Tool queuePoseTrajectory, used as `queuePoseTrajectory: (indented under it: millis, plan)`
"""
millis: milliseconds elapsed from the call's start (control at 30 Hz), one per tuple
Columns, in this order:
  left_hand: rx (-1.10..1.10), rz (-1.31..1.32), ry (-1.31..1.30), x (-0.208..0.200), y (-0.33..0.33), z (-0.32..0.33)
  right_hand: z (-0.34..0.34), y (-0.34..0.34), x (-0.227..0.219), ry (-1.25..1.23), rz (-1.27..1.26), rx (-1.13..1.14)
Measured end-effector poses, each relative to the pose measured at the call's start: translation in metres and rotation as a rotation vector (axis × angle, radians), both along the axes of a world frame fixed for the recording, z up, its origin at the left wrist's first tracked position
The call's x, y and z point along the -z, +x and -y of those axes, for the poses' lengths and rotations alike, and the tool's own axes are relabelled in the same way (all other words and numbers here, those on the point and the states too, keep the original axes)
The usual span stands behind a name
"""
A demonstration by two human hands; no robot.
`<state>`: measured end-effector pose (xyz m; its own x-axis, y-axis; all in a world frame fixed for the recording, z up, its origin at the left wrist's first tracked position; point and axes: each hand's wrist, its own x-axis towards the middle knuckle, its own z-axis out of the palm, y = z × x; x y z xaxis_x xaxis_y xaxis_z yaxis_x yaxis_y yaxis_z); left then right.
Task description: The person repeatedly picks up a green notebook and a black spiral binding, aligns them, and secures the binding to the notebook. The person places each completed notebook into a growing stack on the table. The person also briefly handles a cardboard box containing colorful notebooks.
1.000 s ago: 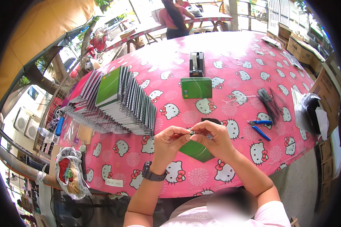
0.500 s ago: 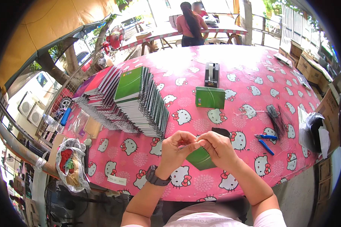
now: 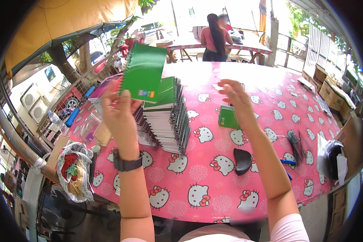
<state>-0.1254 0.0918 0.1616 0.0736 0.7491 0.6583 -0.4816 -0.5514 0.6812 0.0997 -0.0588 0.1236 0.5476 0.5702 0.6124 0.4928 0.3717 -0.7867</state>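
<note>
My left hand (image 3: pixel 123 115) is closed on the lower corner of a green spiral notebook (image 3: pixel 145 70) and holds it raised and tilted at the left, its cover toward me. Right beside it rises a tall stack of green spiral notebooks (image 3: pixel 165 129) with black coils. The red-covered stack behind is mostly hidden by my hand and the raised notebook. My right hand (image 3: pixel 236 97) is up over the table with fingers apart and nothing in them. Just below it lies a small pile of green notebooks (image 3: pixel 226 117), partly covered by my wrist.
On the pink patterned tabletop (image 3: pixel 169 205) rest a black curved piece (image 3: pixel 243 161), blue-handled pliers (image 3: pixel 287 162) and black binding coils (image 3: pixel 295 145). A plastic bag with cloth (image 3: pixel 74 173) hangs at the left edge. Cardboard boxes (image 3: pixel 330 94) stand right; two people are at a far table.
My hands have parted from the near middle of the table. The left has lifted the green notebook up and left to the stacks; the right has let go and moved forward. The view has shifted slightly.
</note>
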Motion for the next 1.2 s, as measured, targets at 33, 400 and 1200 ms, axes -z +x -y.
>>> queuePoseTrajectory:
  millis: [33, 400, 1200]
  plan:
    - [0.019, -0.079, -0.027, 0.005, 0.004, -0.009, -0.018, 0.001, 0.002, -0.038, 0.017, -0.001]
    - [-0.292, -0.285, 0.175, 0.045, 0.044, -0.038, -0.184, -0.002, 0.014, 0.08, -0.383, -0.202]
    - [-0.412, -0.004, 0.294, 0.056, 0.024, -0.039, -0.137, 0.017, 0.047, 0.091, 0.085, 0.155]
